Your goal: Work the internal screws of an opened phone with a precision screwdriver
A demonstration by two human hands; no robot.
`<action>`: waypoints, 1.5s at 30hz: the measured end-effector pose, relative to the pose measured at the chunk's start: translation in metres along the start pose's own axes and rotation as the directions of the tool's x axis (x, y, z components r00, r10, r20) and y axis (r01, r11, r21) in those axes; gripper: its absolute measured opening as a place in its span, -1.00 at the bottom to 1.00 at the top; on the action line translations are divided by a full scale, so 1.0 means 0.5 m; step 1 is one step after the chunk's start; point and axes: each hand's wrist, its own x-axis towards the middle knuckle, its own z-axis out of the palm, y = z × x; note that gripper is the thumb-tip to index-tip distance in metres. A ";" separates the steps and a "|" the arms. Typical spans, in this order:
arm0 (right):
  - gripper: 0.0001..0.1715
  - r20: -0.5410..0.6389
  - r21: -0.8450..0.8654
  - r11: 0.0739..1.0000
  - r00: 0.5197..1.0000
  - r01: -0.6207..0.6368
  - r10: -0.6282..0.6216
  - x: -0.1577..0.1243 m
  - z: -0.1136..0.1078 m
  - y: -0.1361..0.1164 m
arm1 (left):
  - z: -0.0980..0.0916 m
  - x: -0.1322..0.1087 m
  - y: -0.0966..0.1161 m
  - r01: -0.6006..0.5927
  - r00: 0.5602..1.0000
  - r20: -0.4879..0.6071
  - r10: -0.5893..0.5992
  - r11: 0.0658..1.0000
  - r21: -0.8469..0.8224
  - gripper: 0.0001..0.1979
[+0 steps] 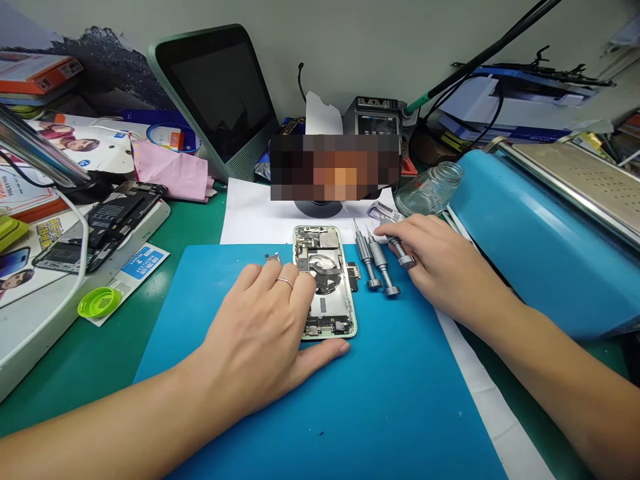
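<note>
An opened phone [327, 307] with its inner parts bare lies upright on the blue mat [390, 387]. My left hand [265, 320] rests over its left edge, thumb stretched out below the bottom edge; the other fingertips are hidden. A small metal part [273, 257] shows just beyond those fingers. Out from the phone's right side sticks a small dark component [353, 276]. My right hand [435, 260] has its fingers closed around a grey screwdriver [401, 252], partly hidden. Two more screwdrivers, one nearer the phone [367, 257] and another [383, 263], lie side by side to its left.
Behind the mat are white paper [255, 210], a glass jar [430, 190] and a pixelated area. A tablet-like screen [215, 93] stands at the back. On the left lie another opened phone [107, 223] and a green lid [99, 302]. A blue machine [530, 253] flanks the right.
</note>
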 end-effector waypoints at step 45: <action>-0.33 -0.523 0.757 0.512 0.847 0.407 0.099 -0.016 0.008 -0.208 | -0.015 -0.088 -0.013 -0.165 0.985 -0.110 0.136 0.934 -0.316 -0.70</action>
